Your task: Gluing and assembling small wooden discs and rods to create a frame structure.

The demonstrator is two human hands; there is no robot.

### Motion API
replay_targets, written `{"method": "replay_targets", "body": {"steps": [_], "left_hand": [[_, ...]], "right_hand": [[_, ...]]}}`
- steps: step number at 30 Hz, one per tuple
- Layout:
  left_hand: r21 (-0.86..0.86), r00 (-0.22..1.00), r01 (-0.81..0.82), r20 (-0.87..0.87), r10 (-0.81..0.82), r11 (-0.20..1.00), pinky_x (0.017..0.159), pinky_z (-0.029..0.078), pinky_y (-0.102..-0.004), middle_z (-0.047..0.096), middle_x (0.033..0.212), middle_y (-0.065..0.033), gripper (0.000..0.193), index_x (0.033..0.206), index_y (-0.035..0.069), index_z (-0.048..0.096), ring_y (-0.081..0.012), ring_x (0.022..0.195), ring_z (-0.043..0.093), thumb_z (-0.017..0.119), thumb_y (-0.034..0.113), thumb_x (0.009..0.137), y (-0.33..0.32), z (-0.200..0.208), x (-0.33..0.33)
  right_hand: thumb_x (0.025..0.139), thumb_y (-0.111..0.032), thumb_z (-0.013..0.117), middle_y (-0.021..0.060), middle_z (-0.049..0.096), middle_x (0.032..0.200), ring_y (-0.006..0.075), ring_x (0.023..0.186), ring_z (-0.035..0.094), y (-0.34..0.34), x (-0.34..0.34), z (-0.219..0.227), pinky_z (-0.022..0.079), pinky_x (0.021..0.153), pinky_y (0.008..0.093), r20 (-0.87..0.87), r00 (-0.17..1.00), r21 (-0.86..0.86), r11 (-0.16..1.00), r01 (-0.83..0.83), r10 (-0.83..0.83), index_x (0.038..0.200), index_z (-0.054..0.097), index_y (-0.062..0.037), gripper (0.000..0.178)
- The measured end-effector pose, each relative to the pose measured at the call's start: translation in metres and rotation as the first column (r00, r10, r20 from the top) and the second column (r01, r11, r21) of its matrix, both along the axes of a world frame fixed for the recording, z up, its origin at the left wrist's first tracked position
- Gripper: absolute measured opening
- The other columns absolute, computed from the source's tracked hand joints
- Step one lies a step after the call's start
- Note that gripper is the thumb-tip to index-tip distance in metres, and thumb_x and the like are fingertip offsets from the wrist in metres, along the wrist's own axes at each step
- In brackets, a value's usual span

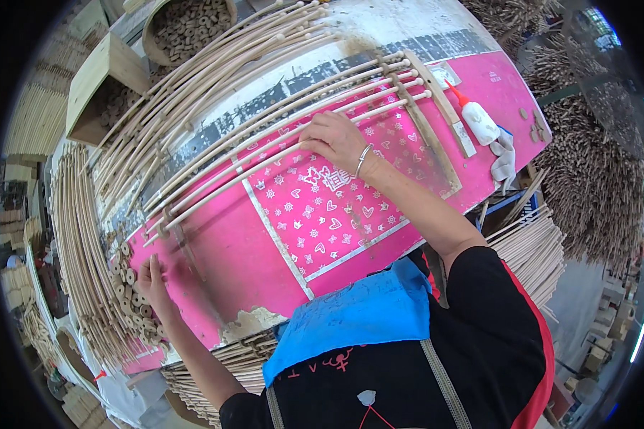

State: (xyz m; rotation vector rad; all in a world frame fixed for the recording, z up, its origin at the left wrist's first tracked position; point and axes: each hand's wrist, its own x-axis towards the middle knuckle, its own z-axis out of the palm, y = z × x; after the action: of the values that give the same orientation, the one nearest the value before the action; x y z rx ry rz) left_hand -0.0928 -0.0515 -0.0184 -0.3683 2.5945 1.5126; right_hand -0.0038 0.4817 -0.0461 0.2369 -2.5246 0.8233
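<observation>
Several long, thin wooden rods (247,174) with knobbed right ends lie side by side across a pink work surface. Their right ends rest on a wooden notched strip (436,154). My right hand (333,137), with a bracelet at the wrist, reaches over the rods, its fingers curled round the nearest one at about mid-length. My left hand (150,284) is lower left, just below the rods' left ends, thumb and fingers pinched together; what they hold, if anything, is too small to make out. Next to it lies a pile of small wooden rings (127,280).
A white glue bottle (481,123) with a red tip and a pale glove (504,159) lie at the right. More rods (193,107) lie at the back. A wooden box (100,89) and a round basket (189,28) hold small wooden pieces. Bundled sticks (587,164) stand beyond.
</observation>
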Motion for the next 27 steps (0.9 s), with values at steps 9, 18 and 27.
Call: {"method": "replay_targets", "body": {"steps": [9, 18, 27], "left_hand": [[-0.691, 0.673, 0.218, -0.405, -0.619, 0.689, 0.102, 0.045, -0.0462, 0.068, 0.128, -0.0089, 0.045, 0.132, 0.016, 0.070, -0.0322, 0.121, 0.062, 0.077, 0.018, 0.087, 0.050, 0.026, 0.003], [-0.699, 0.724, 0.201, -0.365, -0.585, 0.686, 0.094, 0.043, -0.0436, 0.067, 0.121, -0.0011, 0.039, 0.125, 0.023, 0.072, -0.0250, 0.114, 0.062, 0.077, 0.026, 0.087, 0.064, 0.020, 0.002], [-0.730, 0.698, 0.158, -0.394, -0.598, 0.665, 0.092, 0.043, -0.0441, 0.066, 0.114, -0.0010, 0.039, 0.121, 0.022, 0.072, -0.0262, 0.111, 0.062, 0.081, 0.021, 0.083, 0.073, 0.013, -0.003]], "right_hand": [[0.092, -0.022, 0.072, 0.0066, 0.070, 0.094, 0.0279, 0.093, 0.066, 0.003, -0.001, 0.007, 0.047, 0.084, 0.0420, 0.065, 0.994, -0.021, 0.996, -0.088, 0.089, 0.094, 0.073, -0.0081, 0.014], [0.094, -0.019, 0.070, 0.0093, 0.067, 0.094, 0.0284, 0.092, 0.064, 0.001, 0.002, 0.015, 0.046, 0.084, 0.0400, 0.091, 0.994, 0.017, 0.998, -0.067, 0.065, 0.097, 0.073, -0.0041, 0.015], [0.091, -0.017, 0.073, 0.0093, 0.064, 0.092, 0.0294, 0.090, 0.062, -0.004, 0.002, 0.022, 0.047, 0.081, 0.0406, 0.040, 0.999, 0.079, 0.997, -0.020, 0.017, 0.102, 0.073, -0.0053, 0.016]]}}
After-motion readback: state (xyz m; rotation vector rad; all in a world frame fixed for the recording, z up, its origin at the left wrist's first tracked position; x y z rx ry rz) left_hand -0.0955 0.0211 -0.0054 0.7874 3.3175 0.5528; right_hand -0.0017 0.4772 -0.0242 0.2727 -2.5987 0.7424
